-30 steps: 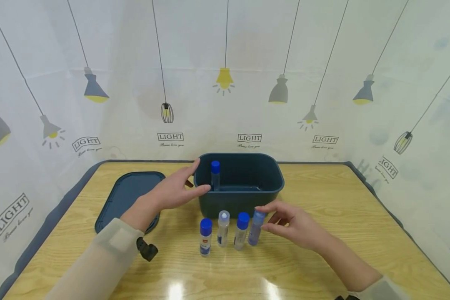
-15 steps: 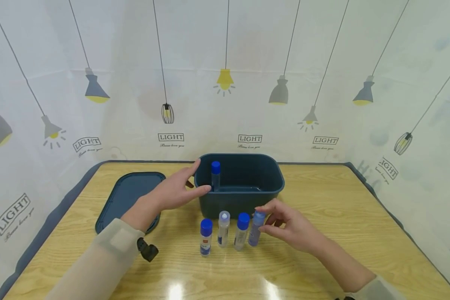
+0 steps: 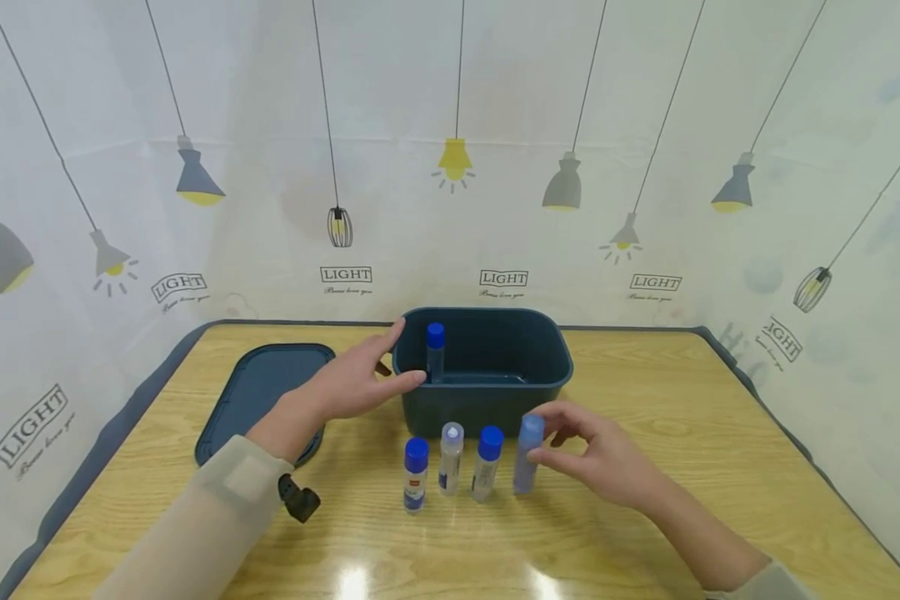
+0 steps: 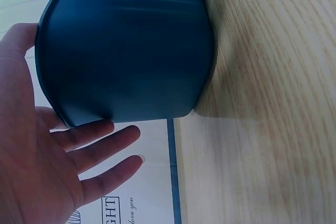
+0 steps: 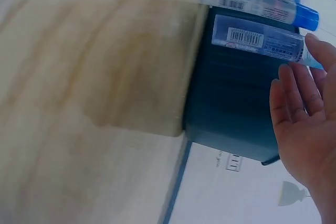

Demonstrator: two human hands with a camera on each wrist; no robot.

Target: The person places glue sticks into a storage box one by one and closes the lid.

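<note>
My right hand (image 3: pixel 596 454) pinches a translucent bluish-purple glue stick (image 3: pixel 525 475) near its cap, between thumb and fingers. That stick is upright, its base at or just above the table. Left of it stand two blue-capped glue sticks (image 3: pixel 487 467) and a clear-capped glue stick (image 3: pixel 451 462), all upright in front of a dark blue plastic box (image 3: pixel 480 408). Inside the box, at its left end, another blue-capped glue stick (image 3: pixel 436 337) stands. My left hand (image 3: pixel 352 379) holds the box's left end, thumb and index finger over the rim; its other fingers (image 4: pixel 107 177) extend loosely.
A dark blue lid (image 3: pixel 258 396) lies flat on the wooden table (image 3: pixel 690 417), left of the box and partly under the left forearm. A pale curtain (image 3: pixel 450 233) printed with lamps hangs behind the table and along both sides.
My right hand has shifted the bluish-purple glue stick a little to the right, widening the gap from its neighbour. The left hand and box stay in place; the head view turns slightly.
</note>
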